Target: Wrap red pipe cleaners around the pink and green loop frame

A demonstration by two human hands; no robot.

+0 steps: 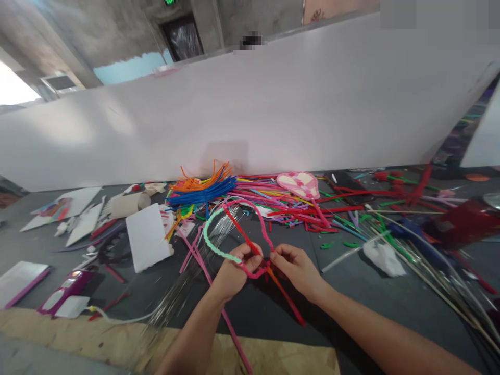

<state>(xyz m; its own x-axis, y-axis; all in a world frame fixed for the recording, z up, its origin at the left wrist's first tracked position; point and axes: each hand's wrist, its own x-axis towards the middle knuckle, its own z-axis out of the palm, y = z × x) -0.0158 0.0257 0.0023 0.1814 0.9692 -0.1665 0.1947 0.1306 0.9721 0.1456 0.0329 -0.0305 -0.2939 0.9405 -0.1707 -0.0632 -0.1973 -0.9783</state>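
Note:
My left hand (pixel 236 268) is closed around a bunch of pipe cleaners: a mint green one (pixel 211 245) curving out to the left, a red one (pixel 238 226) slanting up, and a pink loop (pixel 261 224). Just to its right, my right hand (pixel 292 263) pinches the pink loop's lower end, where the pink strands twist together between the two hands. A red-orange pipe cleaner (pixel 287 297) trails down from that joint onto the dark table (pixel 351 297).
A heap of coloured pipe cleaners (pixel 219 190) lies behind my hands, with a pink padded piece (pixel 299 183) on it. White foam sheet (pixel 146 237), cardboard roll (pixel 125 204), thin wires (pixel 183 291), crumpled white plastic (pixel 385 258). A white partition (pixel 273 114) backs the table.

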